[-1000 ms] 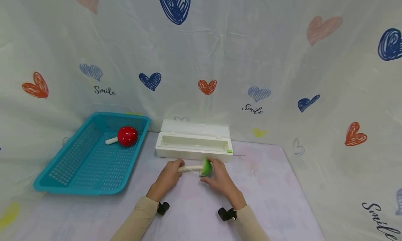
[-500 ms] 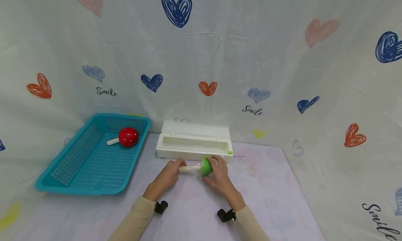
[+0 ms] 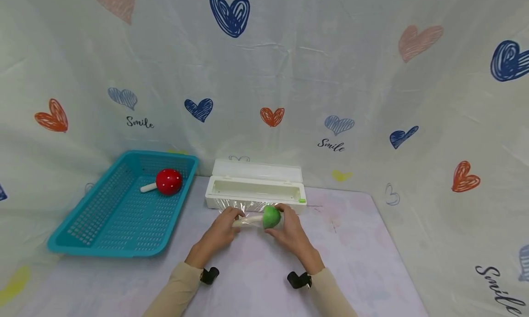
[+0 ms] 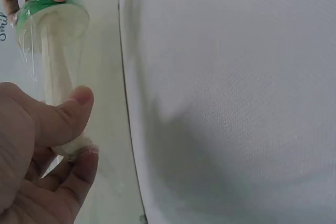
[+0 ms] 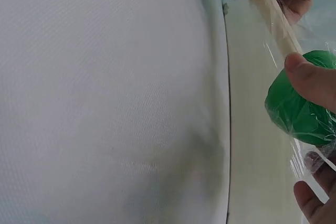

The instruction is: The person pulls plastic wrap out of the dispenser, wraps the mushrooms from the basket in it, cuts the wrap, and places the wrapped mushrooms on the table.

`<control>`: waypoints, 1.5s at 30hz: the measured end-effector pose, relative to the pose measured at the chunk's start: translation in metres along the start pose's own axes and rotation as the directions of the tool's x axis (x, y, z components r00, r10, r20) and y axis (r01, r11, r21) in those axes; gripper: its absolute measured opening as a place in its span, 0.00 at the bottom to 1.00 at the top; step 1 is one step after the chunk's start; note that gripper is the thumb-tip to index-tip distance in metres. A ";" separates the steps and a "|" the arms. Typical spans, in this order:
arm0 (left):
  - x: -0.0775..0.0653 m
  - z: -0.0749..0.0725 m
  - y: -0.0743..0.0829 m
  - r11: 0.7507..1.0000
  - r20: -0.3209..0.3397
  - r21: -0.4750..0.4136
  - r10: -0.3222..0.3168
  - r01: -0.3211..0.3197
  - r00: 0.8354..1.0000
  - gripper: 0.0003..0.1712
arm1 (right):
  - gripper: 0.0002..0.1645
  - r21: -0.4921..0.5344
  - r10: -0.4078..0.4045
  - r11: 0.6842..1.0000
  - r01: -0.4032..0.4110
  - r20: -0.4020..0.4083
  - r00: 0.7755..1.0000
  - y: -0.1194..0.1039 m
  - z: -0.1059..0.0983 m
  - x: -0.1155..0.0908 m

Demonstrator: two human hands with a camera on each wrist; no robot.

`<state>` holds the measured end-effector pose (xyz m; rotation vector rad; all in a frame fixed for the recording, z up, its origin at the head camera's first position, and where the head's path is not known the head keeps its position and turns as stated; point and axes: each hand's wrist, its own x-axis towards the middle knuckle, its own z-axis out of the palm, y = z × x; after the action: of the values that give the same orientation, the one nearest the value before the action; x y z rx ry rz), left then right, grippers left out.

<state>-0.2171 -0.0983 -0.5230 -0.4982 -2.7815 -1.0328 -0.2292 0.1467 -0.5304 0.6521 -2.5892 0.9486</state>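
Head view: fingers [image 3: 237,212] hold film-wrapped green mushroom [image 3: 271,217]

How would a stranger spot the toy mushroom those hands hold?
Find the long white plastic box, lid open. Just in front, the left hand and right hand hold a pale-stemmed toy mushroom in clear film. Its plain green cap sets it apart from the red, white-spotted toy mushroom in the turquoise plastic basket.

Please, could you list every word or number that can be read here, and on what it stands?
"Smile": patterned cloth, head view's left
"Smile": cloth, right of centre
"Smile": cloth, lower right, slanted
Sideways lettering, left wrist view's edge: cut off, unreadable
White box, green mushroom: no readable text
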 end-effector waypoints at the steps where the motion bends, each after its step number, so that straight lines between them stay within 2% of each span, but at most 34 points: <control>1: 0.000 0.000 0.000 1.000 -0.016 -0.008 -0.003 0.003 1.000 0.23 | 0.46 -0.006 -0.017 1.000 0.017 -0.026 1.000 0.000 0.000 0.000; 4: 0.002 -0.002 0.001 1.000 -0.040 -0.020 -0.012 0.012 0.999 0.22 | 0.43 -0.039 -0.080 0.996 0.076 -0.113 0.990 0.002 0.000 0.001; 7: 0.004 -0.004 0.002 0.999 -0.049 -0.028 -0.021 0.020 0.999 0.19 | 0.36 -0.052 -0.139 0.990 0.131 -0.195 0.971 0.003 0.000 0.002; 10: 0.006 -0.006 0.001 1.000 -0.067 -0.020 -0.004 0.002 0.998 0.16 | 0.30 -0.064 -0.188 0.982 0.177 -0.226 0.956 0.004 -0.001 0.003; 13: 0.006 -0.007 0.000 0.999 -0.081 -0.010 0.032 -0.033 0.996 0.14 | 0.29 -0.068 -0.220 0.975 0.210 -0.216 0.951 0.005 -0.002 0.004; 18: 0.008 -0.009 -0.001 0.998 -0.082 0.008 0.055 -0.054 0.995 0.13 | 0.41 -0.067 -0.208 0.978 0.200 -0.148 0.967 0.005 -0.001 0.007; 20: 0.008 -0.010 0.000 0.998 -0.083 0.010 0.061 -0.060 0.995 0.13 | 0.43 -0.082 -0.199 0.978 0.190 -0.132 0.971 0.005 -0.001 0.010; 26: 0.008 -0.010 0.001 0.993 -0.091 0.017 0.119 -0.118 0.989 0.14 | 0.40 -0.096 -0.189 0.980 0.175 -0.158 0.969 0.002 -0.006 0.019; 29: 0.006 -0.008 0.001 0.988 -0.110 0.046 0.151 -0.146 0.982 0.20 | 0.41 -0.070 -0.187 0.982 0.178 -0.156 0.970 0.001 -0.010 0.021; 31: 0.005 -0.006 0.000 0.981 -0.138 0.090 0.181 -0.170 0.974 0.24 | 0.40 -0.064 -0.186 0.982 0.178 -0.156 0.970 0.000 -0.012 0.021; 34: 0.007 -0.005 -0.001 0.964 -0.202 0.165 0.239 -0.208 0.950 0.26 | 0.39 -0.060 -0.177 0.984 0.170 -0.153 0.972 -0.002 -0.013 0.023; 37: 0.009 -0.009 -0.001 0.940 -0.269 0.217 0.317 -0.264 0.909 0.25 | 0.38 -0.056 -0.170 0.985 0.163 -0.145 0.975 -0.004 -0.016 0.026; 41: 0.013 -0.017 0.001 0.918 -0.325 0.220 0.388 -0.330 0.863 0.26 | 0.37 -0.072 -0.179 0.983 0.170 -0.160 0.971 -0.008 -0.021 0.030; 43: 0.014 -0.021 0.003 0.916 -0.335 0.211 0.395 -0.341 0.855 0.26 | 0.38 -0.075 -0.181 0.982 0.171 -0.177 0.967 -0.008 -0.023 0.031; 45: 0.015 -0.024 0.004 0.917 -0.338 0.203 0.395 -0.343 0.854 0.27 | 0.38 -0.069 -0.181 0.983 0.171 -0.191 0.965 -0.009 -0.024 0.033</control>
<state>-0.2297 -0.1068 -0.4988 -0.7021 -2.2781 -0.7509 -0.2496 0.1462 -0.4936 0.7226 -2.3312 0.8418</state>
